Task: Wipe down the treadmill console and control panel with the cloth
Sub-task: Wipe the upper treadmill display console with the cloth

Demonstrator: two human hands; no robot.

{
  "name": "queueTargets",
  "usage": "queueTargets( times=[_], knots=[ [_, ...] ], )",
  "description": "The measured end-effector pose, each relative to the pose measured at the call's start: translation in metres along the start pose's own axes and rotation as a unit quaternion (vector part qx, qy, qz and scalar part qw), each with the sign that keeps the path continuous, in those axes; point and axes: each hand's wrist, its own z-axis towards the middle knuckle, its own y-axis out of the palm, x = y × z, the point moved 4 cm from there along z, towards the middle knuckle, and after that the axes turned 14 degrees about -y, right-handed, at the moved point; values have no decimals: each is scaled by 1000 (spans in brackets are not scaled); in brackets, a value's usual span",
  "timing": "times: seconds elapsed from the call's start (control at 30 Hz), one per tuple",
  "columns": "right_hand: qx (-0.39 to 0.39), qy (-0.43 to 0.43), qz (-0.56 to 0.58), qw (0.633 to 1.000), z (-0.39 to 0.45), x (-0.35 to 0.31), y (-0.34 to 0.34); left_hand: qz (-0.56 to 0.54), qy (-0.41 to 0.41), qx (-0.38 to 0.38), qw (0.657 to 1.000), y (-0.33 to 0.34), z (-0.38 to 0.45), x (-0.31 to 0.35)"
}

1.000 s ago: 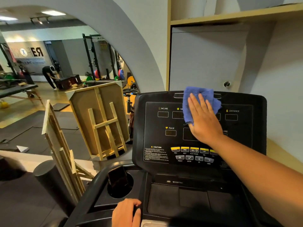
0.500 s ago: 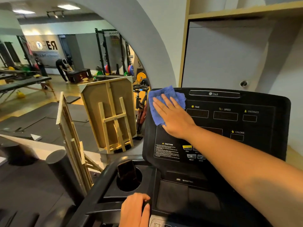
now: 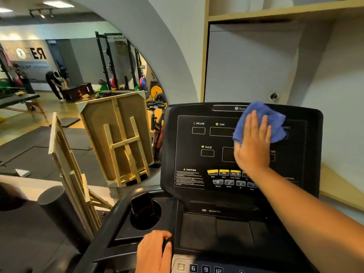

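Right hand flat, fingers spread wide and pressing the blue cloth against the upper right of the treadmill console, over the readouts right of TIME; cloth sits bunched under the palm and pokes out above and to the right, its top edge reaching the logo strip. Left hand curled, fingers closed around the black rail at the front edge of the lower deck, just beside the cup holder, bracing. Risks as I judge them: the cloth is pinned only by flat pressure, not gripped, so a fast sweep could let it slide out and drop onto the lower tray. The yellow button row and grey keys lie right below the wrist; a downward pass with this much palm pressure could press them and trigger the machine if it is powered, though the displays look dark. The numbered speed keys by the left hand are another accidental press if that hand shifts. A phone stands upright in the cup holder; dragging the cloth low and left could knock it. Bunched cloth means uneven contact, so streaks or missed spots around INCLINE and PULSE on the left are likely. Lower deck looks not yet wiped, cannot tell for sure.
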Motion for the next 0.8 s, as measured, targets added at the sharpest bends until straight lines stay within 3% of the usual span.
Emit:
queueTargets(
  times=[0.1, 0.2, 0.3, 0.43, 0.53, 0.63, 0.7, 0.8],
  knots=[
    [-55, -136, -15, 989, -30, -23, 19, -26, 12, 36, 999, 2, -3, -3],
    [-110, -275, -30, 955, -78, -30, 34, -40, 36, 66, 996, 3, -5, -5],
    [-158, -319, -46, 933, -111, -13, 34, -54, 35, 66, 996, 4, -9, -6],
    [-158, -250, -47, 954, -128, 32, 15, -51, 26, 59, 997, 5, -11, -3],
    [-129, -92, -21, 987, -119, 67, -3, -45, 20, 52, 997, 3, -11, -2],
    [-85, 37, -14, 996, -97, 57, -4, -41, 18, 47, 998, 2, -13, -1],
    [-73, 44, -1, 996, -91, 27, 6, -38, 18, 43, 998, 3, -13, -1],
    [-109, -65, 9, 992, -107, -26, 24, -30, 21, 44, 998, 4, -15, -2]
  ],
)
